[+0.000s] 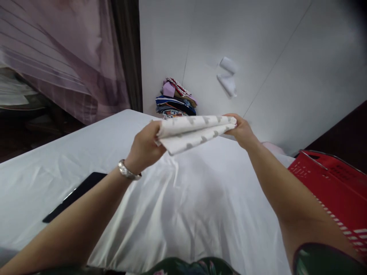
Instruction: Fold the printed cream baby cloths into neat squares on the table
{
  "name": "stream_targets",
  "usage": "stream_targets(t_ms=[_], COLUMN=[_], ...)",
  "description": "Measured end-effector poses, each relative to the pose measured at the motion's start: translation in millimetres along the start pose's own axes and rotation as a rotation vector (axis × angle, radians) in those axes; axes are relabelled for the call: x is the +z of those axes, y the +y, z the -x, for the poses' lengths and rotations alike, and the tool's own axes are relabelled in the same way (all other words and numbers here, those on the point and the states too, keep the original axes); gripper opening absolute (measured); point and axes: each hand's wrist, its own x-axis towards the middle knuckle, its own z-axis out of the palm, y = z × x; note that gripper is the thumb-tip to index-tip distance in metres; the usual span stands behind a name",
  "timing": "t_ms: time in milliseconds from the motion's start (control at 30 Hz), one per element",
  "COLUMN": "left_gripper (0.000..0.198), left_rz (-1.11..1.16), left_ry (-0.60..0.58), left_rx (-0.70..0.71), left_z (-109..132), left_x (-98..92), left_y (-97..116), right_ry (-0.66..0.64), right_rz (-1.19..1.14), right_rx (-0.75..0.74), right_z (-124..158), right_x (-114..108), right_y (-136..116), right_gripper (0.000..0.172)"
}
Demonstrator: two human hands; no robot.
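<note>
A folded white cloth with a grey print (197, 131) is stretched between my two hands, above the white-sheeted surface (206, 191). My left hand (147, 145) grips its left end, with a silver bracelet (129, 170) on that wrist. At the other end, my right hand (240, 130) pinches the cloth's corner. Folded layers show along the side nearest me. What kind of cloth item it is, I cannot tell. Just beyond it stands a stack of folded clothes (176, 99).
To the right is a red plastic basket (332, 179) with a metal handle. A dark flat object (77, 194) lies on the sheet beside my left forearm. Pinkish curtains (86, 57) hang at the left. White pieces (228, 78) are on the pale panel behind.
</note>
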Motion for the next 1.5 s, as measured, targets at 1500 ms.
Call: stream_targets(t_ms=[1500], left_gripper=[0.018], left_rz=[-0.221], left_ry=[-0.253], left_rx=[-0.764], left_z=[97.0], left_x=[51.9], left_y=[-127.5], right_ry=[-0.407], right_rz=[0.727], right_rx=[-0.25], right_z=[238.7], right_x=[144.7], right_y=[65.6], right_gripper=[0.032])
